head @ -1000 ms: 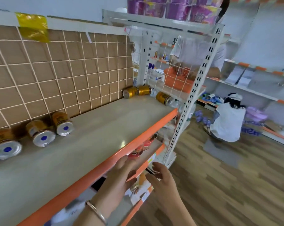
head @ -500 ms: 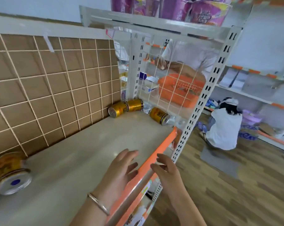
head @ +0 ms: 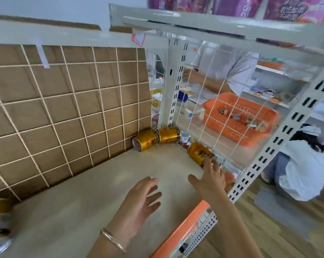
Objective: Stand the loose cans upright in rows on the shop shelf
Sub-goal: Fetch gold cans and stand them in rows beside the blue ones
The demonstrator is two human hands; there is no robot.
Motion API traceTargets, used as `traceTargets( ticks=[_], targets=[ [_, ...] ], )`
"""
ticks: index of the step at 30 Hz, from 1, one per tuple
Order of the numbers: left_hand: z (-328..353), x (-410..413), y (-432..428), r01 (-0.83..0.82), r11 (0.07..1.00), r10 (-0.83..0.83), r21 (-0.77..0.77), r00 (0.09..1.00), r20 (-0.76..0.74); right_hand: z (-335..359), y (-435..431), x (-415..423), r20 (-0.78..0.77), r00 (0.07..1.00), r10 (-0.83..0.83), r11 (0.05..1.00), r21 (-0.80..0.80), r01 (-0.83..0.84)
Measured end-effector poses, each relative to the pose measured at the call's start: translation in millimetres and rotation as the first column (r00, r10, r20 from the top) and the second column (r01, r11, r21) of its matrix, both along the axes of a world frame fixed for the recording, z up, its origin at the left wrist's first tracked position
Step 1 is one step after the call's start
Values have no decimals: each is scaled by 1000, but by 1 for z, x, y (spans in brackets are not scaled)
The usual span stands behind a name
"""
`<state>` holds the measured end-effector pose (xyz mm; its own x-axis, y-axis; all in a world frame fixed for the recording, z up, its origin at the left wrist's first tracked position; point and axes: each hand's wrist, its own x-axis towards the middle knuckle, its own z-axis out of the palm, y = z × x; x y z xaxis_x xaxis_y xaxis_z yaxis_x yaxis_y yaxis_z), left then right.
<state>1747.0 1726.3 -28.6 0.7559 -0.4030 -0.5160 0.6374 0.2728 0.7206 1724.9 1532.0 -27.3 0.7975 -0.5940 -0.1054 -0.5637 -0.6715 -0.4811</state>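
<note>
Orange trim (head: pixel 185 227) edges the front of the pale shelf (head: pixel 86 198). Above the shelf the left hand (head: pixel 138 200), a silver bangle (head: pixel 112 241) at its wrist, hovers flat with fingers spread, holding nothing. Further in, the right hand (head: pixel 211 177) is spread too, fingertips at the near end of a gold can (head: pixel 198 151) lying beside the wire side panel (head: pixel 216 116). In the back corner two more cans (head: pixel 157 139) lie end to end.

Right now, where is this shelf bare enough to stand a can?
Bare: the shelf middle, between the grid back panel and the orange front edge. Crowded: the far corner, two lying cans, a third can at the right hand.
</note>
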Motion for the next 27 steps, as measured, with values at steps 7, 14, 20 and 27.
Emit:
traceTargets(
  ticks=[7, 14, 20, 27],
  targets=[
    [-5, 30, -27, 6, 999, -4, 50, 1000, -30, -23, -52, 51, -67, 996, -62, 995, -89, 55],
    [-17, 37, -61, -23, 999, 27, 30, 992, -125, -21, -74, 61, -31, 996, -86, 969, 231, 91],
    [-18, 46, -88, -43, 998, 48, 50, 993, -107, -21, -20, 41, 175, 950, 258, 797, 518, -312],
    [-22, 55, -72, -359, 933, 358, 38, 908, -219, 2, -55, 110, 250, 851, 462, 841, 181, -509]
  ],
)
